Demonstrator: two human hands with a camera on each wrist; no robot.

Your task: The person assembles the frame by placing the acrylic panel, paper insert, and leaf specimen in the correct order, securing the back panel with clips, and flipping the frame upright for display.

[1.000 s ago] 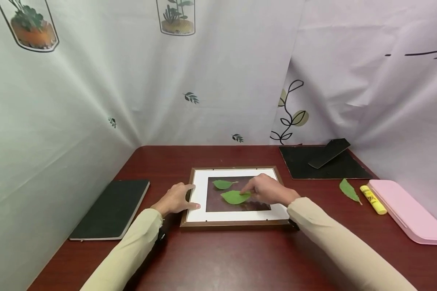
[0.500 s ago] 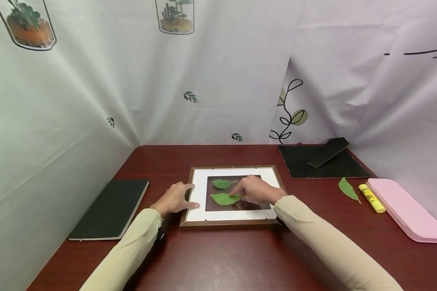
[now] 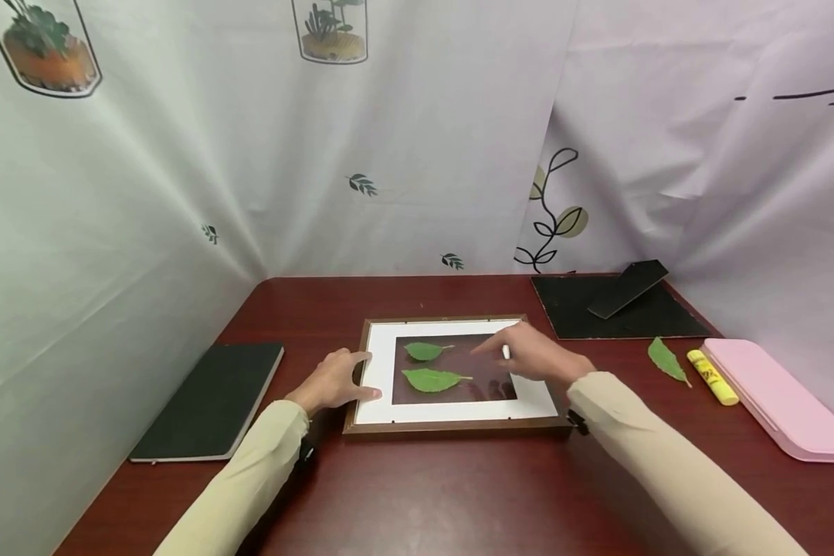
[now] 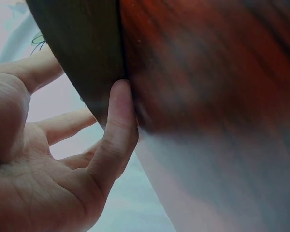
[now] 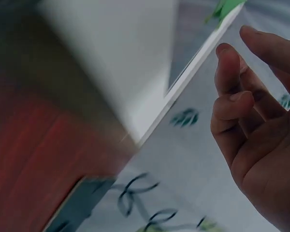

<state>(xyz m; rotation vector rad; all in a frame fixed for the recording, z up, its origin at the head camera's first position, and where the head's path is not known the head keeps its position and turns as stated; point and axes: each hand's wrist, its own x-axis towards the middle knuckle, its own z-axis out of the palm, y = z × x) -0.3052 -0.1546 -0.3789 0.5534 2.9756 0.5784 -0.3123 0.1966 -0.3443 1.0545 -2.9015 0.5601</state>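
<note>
My left hand holds the left edge of a brown picture frame, thumb over the white mat. In the left wrist view a fingertip touches the frame's outer side. Two green leaves lie on the dark panel inside the mat: a smaller upper leaf and a larger lower leaf, both stems to the right. Above the panel's right part hovers my right hand, index finger extended, holding nothing. The right wrist view shows this hand apart from the frame, its other fingers loosely bent.
A black notebook lies at the left. At the back right is a black backing board with its stand leg raised. A third leaf, a yellow glue stick and a pink case lie on the right.
My right hand slid the lower leaf left across the panel, then let it lie and lifted back to the right. The left hand has stayed on the frame.
</note>
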